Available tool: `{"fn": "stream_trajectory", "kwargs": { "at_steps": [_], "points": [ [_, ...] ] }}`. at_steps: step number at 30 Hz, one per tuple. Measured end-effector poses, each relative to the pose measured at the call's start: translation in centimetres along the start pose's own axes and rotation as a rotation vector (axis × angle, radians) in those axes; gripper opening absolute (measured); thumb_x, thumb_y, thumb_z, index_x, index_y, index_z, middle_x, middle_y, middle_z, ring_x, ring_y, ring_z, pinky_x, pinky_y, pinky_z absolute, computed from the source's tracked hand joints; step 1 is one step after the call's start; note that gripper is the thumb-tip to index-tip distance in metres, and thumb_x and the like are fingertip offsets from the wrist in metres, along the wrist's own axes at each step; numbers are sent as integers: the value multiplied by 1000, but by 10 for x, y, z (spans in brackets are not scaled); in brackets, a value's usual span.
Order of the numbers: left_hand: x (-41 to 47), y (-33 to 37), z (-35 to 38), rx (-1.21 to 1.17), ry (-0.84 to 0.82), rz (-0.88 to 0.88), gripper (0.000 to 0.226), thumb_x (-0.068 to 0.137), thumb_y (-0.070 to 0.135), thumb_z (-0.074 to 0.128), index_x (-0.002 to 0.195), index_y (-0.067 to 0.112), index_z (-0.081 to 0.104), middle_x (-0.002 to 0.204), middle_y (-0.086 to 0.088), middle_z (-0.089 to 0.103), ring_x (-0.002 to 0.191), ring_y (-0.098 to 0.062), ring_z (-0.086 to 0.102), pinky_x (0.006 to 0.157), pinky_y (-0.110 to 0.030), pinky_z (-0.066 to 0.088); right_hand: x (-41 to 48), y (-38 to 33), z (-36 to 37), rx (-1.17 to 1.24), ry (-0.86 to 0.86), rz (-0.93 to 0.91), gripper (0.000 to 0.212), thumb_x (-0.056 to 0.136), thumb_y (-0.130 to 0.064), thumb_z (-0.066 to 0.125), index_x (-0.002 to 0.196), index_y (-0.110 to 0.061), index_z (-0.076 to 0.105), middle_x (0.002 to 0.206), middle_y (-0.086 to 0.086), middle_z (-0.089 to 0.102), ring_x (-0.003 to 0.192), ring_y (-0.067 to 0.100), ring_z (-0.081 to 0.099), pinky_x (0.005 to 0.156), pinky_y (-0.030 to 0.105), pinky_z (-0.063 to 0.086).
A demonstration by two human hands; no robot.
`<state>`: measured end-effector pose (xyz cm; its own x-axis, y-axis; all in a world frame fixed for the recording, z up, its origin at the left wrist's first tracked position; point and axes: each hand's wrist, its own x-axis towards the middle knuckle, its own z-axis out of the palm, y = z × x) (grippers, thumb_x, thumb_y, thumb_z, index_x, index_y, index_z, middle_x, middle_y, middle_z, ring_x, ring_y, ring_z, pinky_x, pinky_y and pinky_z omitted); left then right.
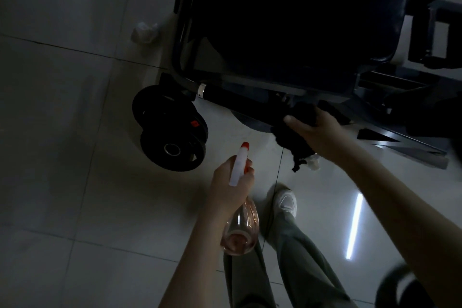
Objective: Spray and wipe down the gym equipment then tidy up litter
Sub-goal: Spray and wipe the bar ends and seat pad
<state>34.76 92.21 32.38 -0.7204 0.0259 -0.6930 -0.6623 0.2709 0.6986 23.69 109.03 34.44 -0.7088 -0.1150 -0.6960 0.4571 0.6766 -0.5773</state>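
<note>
Only the head view to go on, and it's pretty dark, so take this with a pinch of salt.

Right hand (317, 130) is clamped around a black cloth (297, 137), pressing it onto the low padded bar (240, 99) at the bottom of the gym machine (300, 20). The thumb sticks out along the top, and a tail of cloth hangs down toward the floor (75, 132). My guess is the wrap-around grip lets the rag cover the whole round of the bar rather than just the top.

Left hand (230, 182) is curled round the neck of the spray bottle (241, 230), which is clear with a bit of pinkish liquid in the bottom. The nozzle points up toward the bar, and the bottle sits near but off to the side of the wiping hand. Looks like it's kept cocked and ready so another squirt costs no regrip. I can't tell if a finger is actually on the trigger.

Stacked weight plates (172, 130) hang off the frame's left corner, close to the bottle hand.

Litter-wise, there's a crumpled white wad (145, 32) on the tiles left of the machine, untouched, plus a smaller pale lump (313, 161) just under the dangling cloth that could be more rubbish. So I'd say we're in the wipe stage, with the tidy-up yet to come.
</note>
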Motion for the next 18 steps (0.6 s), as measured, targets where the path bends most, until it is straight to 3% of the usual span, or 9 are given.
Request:
{"fn": "stream_trajectory", "kwargs": {
  "at_steps": [2, 3, 5, 7, 10, 13, 18],
  "points": [
    [2, 1, 4, 0, 3, -4, 51, 96, 16, 48, 141, 35, 32, 92, 1, 49, 88, -13, 51, 77, -22, 42, 10, 9, 13, 326, 90, 74, 33, 87, -47, 60, 103, -18, 60, 96, 8, 68, 89, 24, 67, 87, 46, 54],
    [4, 1, 6, -1, 9, 0, 49, 96, 16, 49, 139, 34, 36, 91, -2, 50, 86, -15, 52, 76, -23, 42, 17, 9, 18, 406, 154, 100, 29, 88, -46, 59, 95, -18, 61, 93, 9, 68, 87, 26, 67, 86, 47, 54],
    [7, 2, 11, -20, 26, -8, 42, 94, 17, 51, 133, 29, 44, 88, -5, 52, 81, -16, 52, 73, -26, 44, 27, 4, 21, 441, 303, 156, 24, 92, -38, 57, 82, -16, 57, 79, 5, 63, 77, 23, 63, 76, 41, 53],
    [7, 4, 16, -9, 11, -16, 45, 95, 18, 51, 136, 34, 40, 92, -3, 52, 87, -18, 54, 79, -32, 48, 31, -1, 21, 382, 381, 180, 24, 96, -27, 51, 77, -14, 51, 69, 0, 53, 64, 15, 52, 64, 32, 42],
    [6, 8, 20, 9, 1, -5, 50, 96, 16, 50, 141, 30, 36, 97, 4, 50, 98, -19, 54, 92, -39, 49, 30, 3, 18, 291, 336, 200, 27, 98, -23, 44, 74, -11, 48, 67, 1, 47, 59, 14, 45, 52, 28, 33],
    [4, 10, 24, 42, -13, 27, 53, 96, 14, 49, 143, 30, 33, 90, 6, 47, 91, -12, 51, 87, -32, 45, 22, 7, 11, 302, 283, 207, 29, 99, -27, 43, 78, -9, 48, 68, 2, 47, 63, 18, 48, 61, 29, 36],
    [7, 4, 31, 73, -9, -11, 46, 96, 14, 49, 133, 38, 39, 97, -10, 53, 91, -21, 54, 84, -36, 47, 1, 25, 2, 454, 245, 158, 22, 95, -14, 49, 75, -16, 55, 70, 3, 57, 67, 19, 57, 64, 30, 44]
  ]
}}
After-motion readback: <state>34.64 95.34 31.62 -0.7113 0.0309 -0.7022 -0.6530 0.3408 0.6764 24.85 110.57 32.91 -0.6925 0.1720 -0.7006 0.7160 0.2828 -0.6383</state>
